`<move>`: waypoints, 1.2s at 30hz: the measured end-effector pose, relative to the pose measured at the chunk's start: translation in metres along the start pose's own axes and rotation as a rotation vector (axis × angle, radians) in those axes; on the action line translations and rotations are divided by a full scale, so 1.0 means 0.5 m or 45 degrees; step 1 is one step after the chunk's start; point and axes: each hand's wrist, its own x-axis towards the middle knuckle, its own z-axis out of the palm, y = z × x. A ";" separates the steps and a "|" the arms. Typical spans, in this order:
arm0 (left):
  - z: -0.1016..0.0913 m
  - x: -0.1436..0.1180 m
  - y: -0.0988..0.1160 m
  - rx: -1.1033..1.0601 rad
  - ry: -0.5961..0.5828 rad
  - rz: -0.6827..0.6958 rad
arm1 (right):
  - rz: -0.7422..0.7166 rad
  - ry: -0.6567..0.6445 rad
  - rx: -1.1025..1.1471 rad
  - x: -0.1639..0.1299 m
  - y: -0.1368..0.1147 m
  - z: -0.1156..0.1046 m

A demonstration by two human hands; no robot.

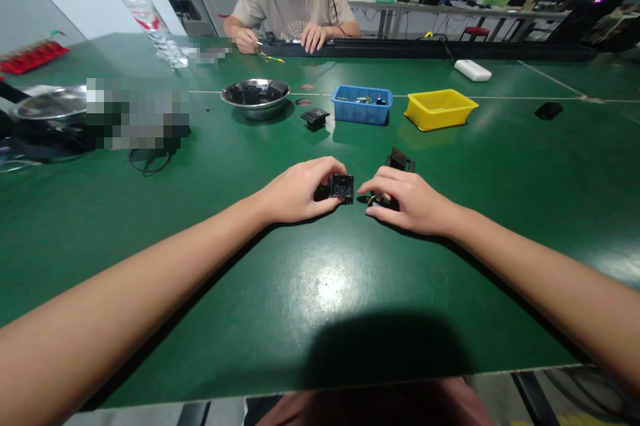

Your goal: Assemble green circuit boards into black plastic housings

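Observation:
My left hand is closed around a small black square plastic housing, its open hollow side turned toward me. Close by on the right, my right hand curls low over the table, thumb and fingers bent around a small part with thin light-coloured wires. Its shape is mostly hidden by the fingers. Just behind that hand stands another black plastic piece, partly covered by the knuckles. A short gap separates the two hands.
On the green table beyond my hands are a metal bowl, a black piece, a blue bin of small parts and a yellow bin. A plastic bottle stands far left. A person works opposite.

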 end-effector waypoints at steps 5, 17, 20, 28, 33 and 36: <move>-0.002 0.001 0.001 -0.004 -0.011 0.000 | 0.233 0.202 0.007 -0.001 0.040 -0.015; -0.006 0.005 -0.002 -0.012 -0.069 0.002 | 0.393 0.335 0.133 -0.003 0.051 -0.013; -0.004 0.004 -0.007 -0.062 -0.066 -0.001 | 0.381 0.356 0.142 -0.003 0.054 -0.012; -0.004 0.000 0.004 -0.062 0.040 0.011 | 0.301 0.288 0.060 -0.002 0.054 -0.016; -0.005 0.001 0.003 -0.068 0.017 -0.025 | 0.311 0.207 0.132 0.000 0.047 -0.017; -0.004 0.000 0.001 -0.063 0.019 -0.015 | 0.328 0.150 0.168 0.001 0.044 -0.020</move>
